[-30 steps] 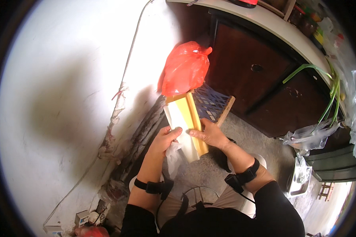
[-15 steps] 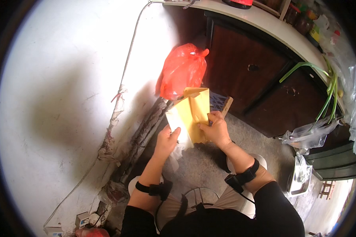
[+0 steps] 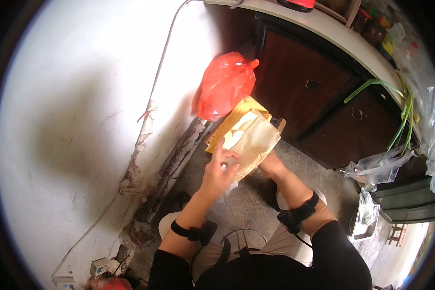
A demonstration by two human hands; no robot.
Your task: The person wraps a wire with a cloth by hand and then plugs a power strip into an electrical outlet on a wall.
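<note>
Yellow paper (image 3: 238, 117) is spread in front of me, with a paler, creased sheet or flap (image 3: 258, 139) lying over it at a slant. My right hand (image 3: 270, 165) grips the paper at its lower right edge; most of its fingers are hidden behind the sheet. At the lower left edge is my left hand (image 3: 219, 170), its index finger stretched out and the thumb apart. Those fingers hover over or lightly touch the paper; I cannot tell which. Just beyond the paper, a knotted red plastic bag (image 3: 227, 88) bulges against the wall.
Dark cabinet doors (image 3: 307, 63) stand ahead under a pale countertop (image 3: 324, 26). Green stalks (image 3: 405, 113) and clear plastic bags (image 3: 379, 165) hang at the right. A metal tray (image 3: 365, 222) is at the right. Wrapped pipes (image 3: 176, 150) run along the left wall.
The paper has turned and tilted to the right, and its paler side now faces up. My left hand has loosened its pinch and spread its fingers. My right hand has slipped behind the paper.
</note>
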